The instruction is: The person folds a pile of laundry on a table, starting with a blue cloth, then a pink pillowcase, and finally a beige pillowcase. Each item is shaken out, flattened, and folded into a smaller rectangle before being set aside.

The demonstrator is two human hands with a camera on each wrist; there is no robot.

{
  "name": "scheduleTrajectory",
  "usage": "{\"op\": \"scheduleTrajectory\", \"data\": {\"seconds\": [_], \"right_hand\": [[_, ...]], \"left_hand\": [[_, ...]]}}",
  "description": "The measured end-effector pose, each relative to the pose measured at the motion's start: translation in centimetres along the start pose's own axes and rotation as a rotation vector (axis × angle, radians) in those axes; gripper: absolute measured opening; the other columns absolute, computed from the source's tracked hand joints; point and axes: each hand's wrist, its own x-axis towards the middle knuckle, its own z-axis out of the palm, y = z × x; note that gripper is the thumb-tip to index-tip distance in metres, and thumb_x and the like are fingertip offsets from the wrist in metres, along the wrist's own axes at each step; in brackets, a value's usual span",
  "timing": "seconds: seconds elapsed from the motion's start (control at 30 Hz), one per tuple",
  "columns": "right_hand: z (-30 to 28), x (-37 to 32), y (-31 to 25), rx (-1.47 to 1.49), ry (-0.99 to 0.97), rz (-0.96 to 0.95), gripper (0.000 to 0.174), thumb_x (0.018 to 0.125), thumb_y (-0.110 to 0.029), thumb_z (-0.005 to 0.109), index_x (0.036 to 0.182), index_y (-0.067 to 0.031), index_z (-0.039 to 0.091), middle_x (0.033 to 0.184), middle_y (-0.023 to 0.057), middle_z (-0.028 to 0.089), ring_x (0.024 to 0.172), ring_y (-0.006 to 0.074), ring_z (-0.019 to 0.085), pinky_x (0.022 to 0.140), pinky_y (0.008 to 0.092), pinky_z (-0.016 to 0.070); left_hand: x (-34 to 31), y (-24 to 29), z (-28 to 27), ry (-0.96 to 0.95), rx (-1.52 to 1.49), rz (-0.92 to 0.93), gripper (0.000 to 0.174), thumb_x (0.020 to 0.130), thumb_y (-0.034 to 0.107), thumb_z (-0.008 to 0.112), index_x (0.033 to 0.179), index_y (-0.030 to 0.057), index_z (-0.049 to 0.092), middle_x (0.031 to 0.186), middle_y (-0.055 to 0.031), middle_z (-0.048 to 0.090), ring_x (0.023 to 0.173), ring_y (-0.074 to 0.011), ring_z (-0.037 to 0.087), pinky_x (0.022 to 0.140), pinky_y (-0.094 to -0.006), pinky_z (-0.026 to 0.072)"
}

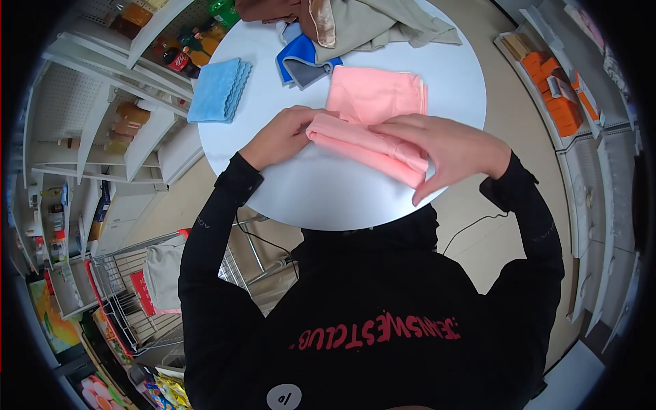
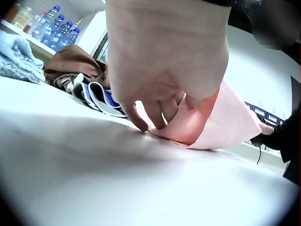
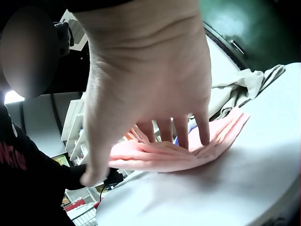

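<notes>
Pink cloth [image 1: 377, 92] sits on the round white table [image 1: 287, 198] ahead of you: far part flat, near part turned up into a thick, slanting fold [image 1: 362, 147]. Looks like you're mid-folding. To do it well, square up the whole panel first, then even out the fold, because its right end lies nearer your body than its left. Flatten from the middle outward; the right wrist view shows layers bunched under your fingers, so wrinkles could get locked in. Best to move both ends together or the fold will likely twist.

Position: cloth is between your hands, touching both. Your right hand [image 1: 454, 143] is over the fold's right end, fingers fairly straight on top, thumb well apart from them, so not clamped. Your left hand [image 1: 283, 137] is at the fold's left end, fingers bent down by the cloth's edge; can't tell whether it pinches, thumb contact is hidden. Smallest detail: layers at the far right edge look slightly offset, worth lining up.
</notes>
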Motion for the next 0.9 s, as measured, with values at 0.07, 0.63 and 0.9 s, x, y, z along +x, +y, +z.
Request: {"op": "scheduleTrajectory", "data": {"seconds": [0.07, 0.63, 0.9], "right_hand": [[0.3, -0.2, -0.2, -0.025, 0.000, -0.017, 0.062, 0.080, -0.018, 0.083, 0.138, -0.0075, 0.064, 0.139, 0.0127, 0.064, 0.129, 0.0326, 0.061, 0.108, 0.0406, 0.0491], [-2.3, 0.6, 6.0, 0.901, 0.324, 0.667, 0.038, 0.103, -0.028, 0.065, 0.135, -0.0091, 0.060, 0.100, 0.0045, 0.070, 0.092, 0.0140, 0.070, 0.086, 0.0312, 0.0592], [-2.0, 1.4, 7.6, 0.465, 0.274, 0.711, 0.035, 0.101, -0.033, 0.066, 0.123, -0.0059, 0.063, 0.094, 0.0064, 0.070, 0.080, 0.0137, 0.068, 0.071, 0.0318, 0.0555]], "left_hand": [[-0.3, 0.0, 0.0, -0.017, -0.163, -0.051, 0.041, 0.091, 0.002, 0.065, 0.130, 0.0144, 0.072, 0.131, -0.0063, 0.072, 0.118, -0.0273, 0.066, 0.109, -0.0400, 0.0456], [4.1, 1.9, -1.4, 0.121, -0.932, -0.365, 0.039, 0.105, 0.036, 0.064, 0.122, 0.0021, 0.071, 0.102, -0.0040, 0.077, 0.089, -0.0106, 0.068, 0.082, -0.0293, 0.0508], [6.1, 3.3, -1.2, 0.084, 0.057, -0.581, 0.052, 0.104, 0.039, 0.064, 0.136, -0.0007, 0.060, 0.113, -0.0139, 0.073, 0.102, -0.0228, 0.068, 0.094, -0.0368, 0.0487]]}}
